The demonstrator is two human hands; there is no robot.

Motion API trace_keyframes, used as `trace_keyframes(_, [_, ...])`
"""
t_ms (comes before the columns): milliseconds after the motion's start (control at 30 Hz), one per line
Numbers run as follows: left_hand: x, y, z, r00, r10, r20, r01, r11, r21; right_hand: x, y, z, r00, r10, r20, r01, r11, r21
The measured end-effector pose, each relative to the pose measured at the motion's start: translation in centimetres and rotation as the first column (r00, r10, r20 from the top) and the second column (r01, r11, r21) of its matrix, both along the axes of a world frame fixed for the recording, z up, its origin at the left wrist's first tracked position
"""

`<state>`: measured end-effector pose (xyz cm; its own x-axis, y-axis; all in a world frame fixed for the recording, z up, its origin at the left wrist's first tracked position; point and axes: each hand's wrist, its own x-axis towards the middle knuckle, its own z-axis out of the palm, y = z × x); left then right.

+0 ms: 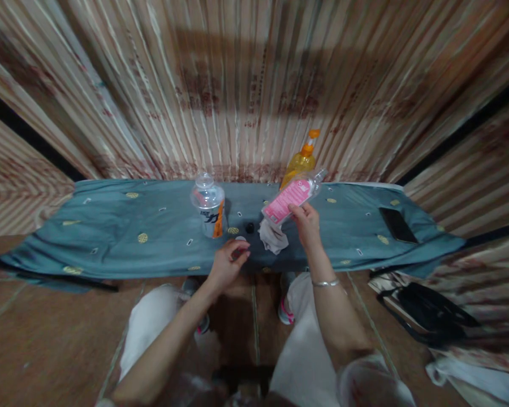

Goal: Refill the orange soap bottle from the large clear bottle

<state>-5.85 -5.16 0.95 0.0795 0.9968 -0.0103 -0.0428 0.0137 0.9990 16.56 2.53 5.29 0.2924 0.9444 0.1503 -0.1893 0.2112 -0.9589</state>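
Note:
My right hand [307, 226] grips the lower part of a clear plastic bottle [292, 199] with a pink label. The bottle leans, its neck toward the upper right, above a crumpled whitish cloth or tissue [274, 236]. At the near edge of the table, my left hand [229, 263] has its fingers curled together; what they hold, if anything, I cannot make out. A pale round piece [240, 239] shows just past its fingertips. Close by lies a small black cap [250, 227]. Left of it stands a large clear bottle [210, 209] with a grey and orange label.
Behind the pink-labelled bottle stands a yellow pump bottle [302, 164] with an orange top. A dark phone [397, 225] lies at the right on the teal patterned cloth [114, 226] over the table. Curtains hang behind. A black bag [428, 311] sits on the floor at right.

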Motion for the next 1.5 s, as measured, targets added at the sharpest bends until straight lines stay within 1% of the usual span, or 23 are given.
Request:
trace_keyframes(33, [1.2,0.4,-0.3,0.993,-0.040,-0.111,0.046,0.997,0.055,0.2,0.0,-0.5,1.000,-0.008,-0.016,0.008,1.000,-0.023])
trace_keyframes(100, [3.9,1.2,-0.9,0.946,-0.095,-0.311,0.146,0.979,0.146,0.8,0.0,-1.3,0.999,-0.031,-0.038,0.029,0.998,-0.060])
trace_keyframes(167, [6.3,2.2,-1.5,0.872,-0.115,-0.475,0.237,0.949,0.206,1.5,0.1,-1.8,0.998,-0.055,-0.030,0.052,0.995,-0.082])
trace_keyframes(233, [8.0,3.1,-2.0,0.792,-0.107,-0.601,0.304,0.923,0.237,2.3,0.2,-2.2,0.998,-0.070,-0.002,0.070,0.993,-0.094])
trace_keyframes(300, [8.9,4.0,-2.3,0.717,-0.088,-0.692,0.350,0.903,0.248,3.0,0.2,-2.4,0.997,-0.081,0.017,0.082,0.992,-0.095])
trace_keyframes(367, [9.2,4.9,-2.4,0.653,-0.074,-0.754,0.392,0.885,0.252,3.4,0.1,-2.4,0.996,-0.087,0.021,0.088,0.992,-0.087])
trace_keyframes(467, [9.1,6.6,-1.5,0.586,-0.055,-0.808,0.440,0.859,0.261,4.1,-0.1,-2.2,0.996,-0.091,0.001,0.091,0.994,-0.065])
trace_keyframes(567, [8.7,8.5,0.3,0.573,-0.011,-0.820,0.453,0.838,0.305,4.9,-0.3,-1.7,0.989,-0.126,-0.081,0.123,0.992,-0.040])
trace_keyframes(633, [8.3,9.2,1.3,0.588,0.010,-0.809,0.458,0.820,0.343,5.7,-0.3,-1.4,0.979,-0.148,-0.141,0.146,0.989,-0.023])
trace_keyframes(667, [8.0,9.3,1.5,0.599,0.013,-0.801,0.463,0.810,0.359,6.0,-0.4,-1.3,0.973,-0.154,-0.169,0.154,0.988,-0.018])
trace_keyframes(733, [7.3,9.1,1.3,0.616,0.003,-0.787,0.475,0.797,0.374,6.4,-0.4,-1.1,0.962,-0.165,-0.216,0.164,0.986,-0.021])
trace_keyframes(833, [6.0,7.9,-0.3,0.639,-0.029,-0.769,0.470,0.806,0.361,6.3,-0.5,-1.0,0.962,-0.153,-0.224,0.150,0.988,-0.033])
trace_keyframes(933, [4.5,6.3,-1.7,0.687,-0.012,-0.726,0.407,0.834,0.371,5.1,-0.6,-0.9,0.986,-0.083,-0.147,0.080,0.996,-0.027])
trace_keyframes(1000, [3.3,5.1,-1.7,0.730,0.028,-0.683,0.340,0.852,0.398,4.1,-0.6,-1.0,0.996,-0.038,-0.084,0.036,0.999,-0.027])
trace_keyframes(1067, [1.9,3.8,-0.9,0.769,0.091,-0.632,0.251,0.867,0.430,3.0,-0.5,-1.3,0.999,-0.001,-0.043,0.000,1.000,-0.031])
trace_keyframes(1167, [-0.4,1.5,0.9,0.806,0.204,-0.555,0.098,0.879,0.466,1.5,-0.3,-1.8,0.999,0.050,-0.014,-0.051,0.997,-0.054])
trace_keyframes(1200, [-1.2,0.8,1.4,0.818,0.253,-0.516,0.029,0.878,0.477,1.1,-0.2,-2.0,0.998,0.065,-0.002,-0.065,0.996,-0.067])
trace_keyframes(1233, [-2.1,0.2,1.8,0.847,0.318,-0.426,-0.085,0.872,0.483,0.8,-0.1,-2.2,0.997,0.078,0.011,-0.077,0.994,-0.080])
trace_keyframes(1267, [-2.9,-0.3,2.1,0.860,0.375,-0.347,-0.183,0.860,0.476,0.5,-0.1,-2.3,0.996,0.091,0.024,-0.089,0.992,-0.090])
trace_keyframes(1333, [-4.5,-0.7,2.2,0.847,0.477,-0.233,-0.343,0.827,0.446,0.1,0.0,-2.6,0.992,0.120,0.039,-0.116,0.988,-0.103])
trace_keyframes(1367, [-5.2,-0.5,2.1,0.819,0.541,-0.191,-0.418,0.791,0.447,-0.1,0.0,-2.7,0.990,0.135,0.039,-0.131,0.986,-0.104])
trace_keyframes(1433, [-6.4,0.3,1.7,0.749,0.636,-0.187,-0.518,0.738,0.432,-0.3,-0.1,-3.0,0.985,0.168,0.037,-0.163,0.981,-0.103])
trace_keyframes(1500, [-7.1,1.5,1.1,0.724,0.660,-0.203,-0.563,0.735,0.379,-0.4,-0.2,-3.4,0.980,0.196,0.046,-0.190,0.976,-0.108])
